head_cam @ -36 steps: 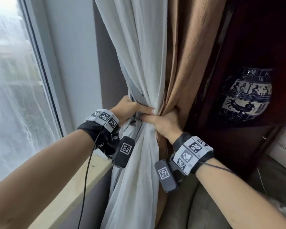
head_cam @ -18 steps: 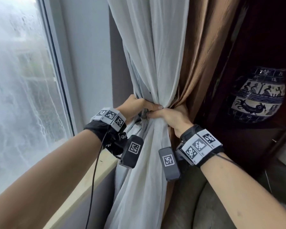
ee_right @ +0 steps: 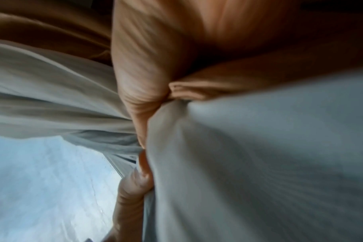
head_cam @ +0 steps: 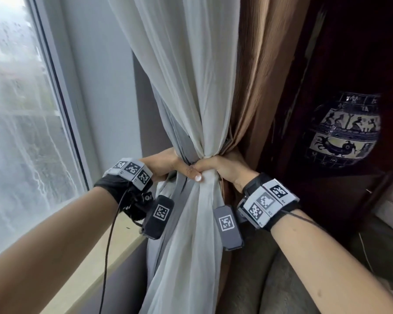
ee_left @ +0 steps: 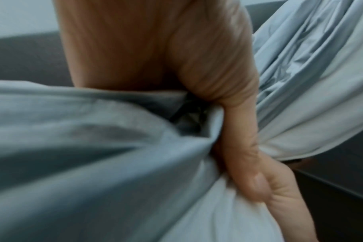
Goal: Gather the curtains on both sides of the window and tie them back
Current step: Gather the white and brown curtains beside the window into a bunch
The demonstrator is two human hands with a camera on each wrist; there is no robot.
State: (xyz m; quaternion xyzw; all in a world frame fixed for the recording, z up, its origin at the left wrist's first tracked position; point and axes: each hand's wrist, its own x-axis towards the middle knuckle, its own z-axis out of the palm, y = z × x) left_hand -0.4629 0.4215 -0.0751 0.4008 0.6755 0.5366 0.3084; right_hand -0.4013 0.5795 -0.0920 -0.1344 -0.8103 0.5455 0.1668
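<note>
A white sheer curtain (head_cam: 191, 87) and a brown curtain (head_cam: 254, 87) hang bunched together right of the window. Grey fabric (head_cam: 175, 137) runs along the sheer's left side; whether it is a tie-back I cannot tell. My left hand (head_cam: 166, 163) grips the bunch from the left, thumb across the front. From the right, my right hand (head_cam: 220, 165) grips the same pinch point, with its fingers hidden behind the cloth. In the left wrist view my left hand (ee_left: 244, 160) is wrapped round the pale sheer curtain (ee_left: 114, 180). The right wrist view shows my right hand (ee_right: 139, 98) closed on the sheer curtain (ee_right: 259, 163).
The window (head_cam: 21, 132) and its frame fill the left, with a pale sill (head_cam: 100, 257) below. A dark wooden cabinet holding a painted vase (head_cam: 343, 132) stands close on the right. A grey cushioned seat (head_cam: 259, 279) lies under my right arm.
Both hands have stayed at the same pinch point, gripping the gathered curtains. The head view has shifted a little, so the bunch sits more to the right in frame.
</note>
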